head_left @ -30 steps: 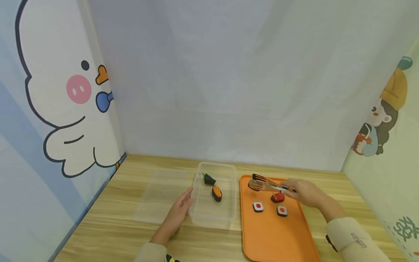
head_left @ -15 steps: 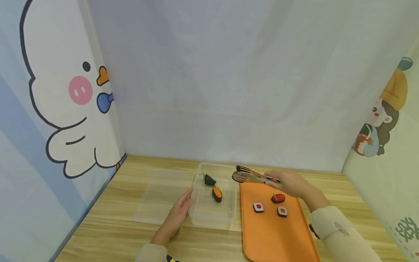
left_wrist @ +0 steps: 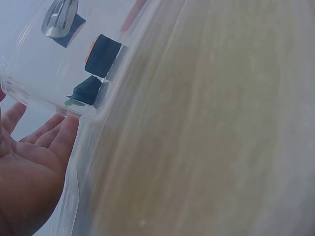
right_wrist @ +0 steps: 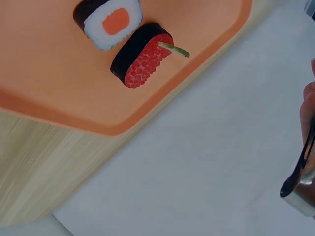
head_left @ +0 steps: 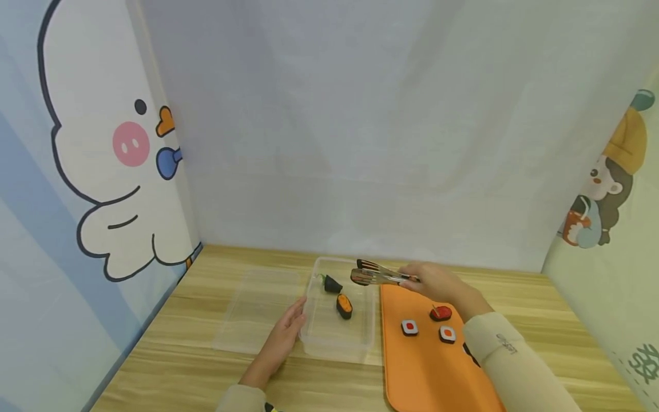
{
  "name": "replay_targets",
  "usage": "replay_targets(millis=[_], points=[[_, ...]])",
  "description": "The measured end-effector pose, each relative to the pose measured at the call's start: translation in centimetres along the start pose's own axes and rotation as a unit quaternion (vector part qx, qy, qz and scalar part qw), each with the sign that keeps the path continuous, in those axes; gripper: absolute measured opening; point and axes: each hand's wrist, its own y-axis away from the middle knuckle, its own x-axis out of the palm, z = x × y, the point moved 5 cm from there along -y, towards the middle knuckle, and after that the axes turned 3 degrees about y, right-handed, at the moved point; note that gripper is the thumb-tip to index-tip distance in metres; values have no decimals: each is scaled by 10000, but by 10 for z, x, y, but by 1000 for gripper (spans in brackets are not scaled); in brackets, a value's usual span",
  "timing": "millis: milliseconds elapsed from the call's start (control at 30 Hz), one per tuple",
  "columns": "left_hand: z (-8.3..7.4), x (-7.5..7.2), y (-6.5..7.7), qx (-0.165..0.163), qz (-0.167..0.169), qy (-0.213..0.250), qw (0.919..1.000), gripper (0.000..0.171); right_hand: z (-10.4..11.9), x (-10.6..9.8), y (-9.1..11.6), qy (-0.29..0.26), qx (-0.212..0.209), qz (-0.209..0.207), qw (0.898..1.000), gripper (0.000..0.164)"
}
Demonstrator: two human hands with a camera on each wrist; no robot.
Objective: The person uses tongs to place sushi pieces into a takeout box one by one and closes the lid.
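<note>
My right hand [head_left: 435,281] grips metal tongs [head_left: 383,276] with dark slotted ends, over the gap between the orange tray [head_left: 432,372] and the clear plastic container [head_left: 337,346]. Between the tong ends is a dark-wrapped sushi piece [left_wrist: 73,33], mostly covered by them in the head view. My left hand [head_left: 280,333] touches the container's left wall with extended fingers [left_wrist: 64,140]. Inside the container lie a dark cone-shaped hand roll [head_left: 332,284] with green at its tip and an orange-topped gunkan sushi [head_left: 344,306].
On the tray sit a red roe gunkan [right_wrist: 145,61] and two white rolls, one with a red centre [head_left: 409,328], the other orange-centred [head_left: 447,335]. A clear flat lid [head_left: 254,312] lies left of the container. A pale curtain [head_left: 360,143] hangs behind the table.
My right hand has carried the tongs and the sushi piece left from the tray's far-left corner toward the container. The left hand has stayed at the container's wall.
</note>
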Motion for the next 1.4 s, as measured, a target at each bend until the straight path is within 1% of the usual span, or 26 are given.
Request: replay_targets(millis=[167,367,633,767,900,1033,1267,1400], points=[[2,1,0,-4,52,-21,10000,51,-3,5,-4,16,82,57,9999,45],[2,2,-1,-6,108,61,9999,51,-3,9,-6,69,37,88,9999,43],[3,4,-1,-2,63,147,9999,50,1,8,-7,102,33,152,9998,44],[1,4,0,9,34,214,9998,50,2,5,-4,95,58,138,9998,44],[0,4,0,9,32,230,9997,51,-2,1,5,1,176,97,9998,44],[0,2,0,-21,-11,79,10000,51,-9,-5,18,-46,281,2,9996,46],[2,0,0,-38,-52,-97,9999,51,-22,-12,43,5,272,-174,9995,48],[2,-1,-1,-57,-96,-114,9999,51,-29,-16,60,69,404,-224,9989,45]])
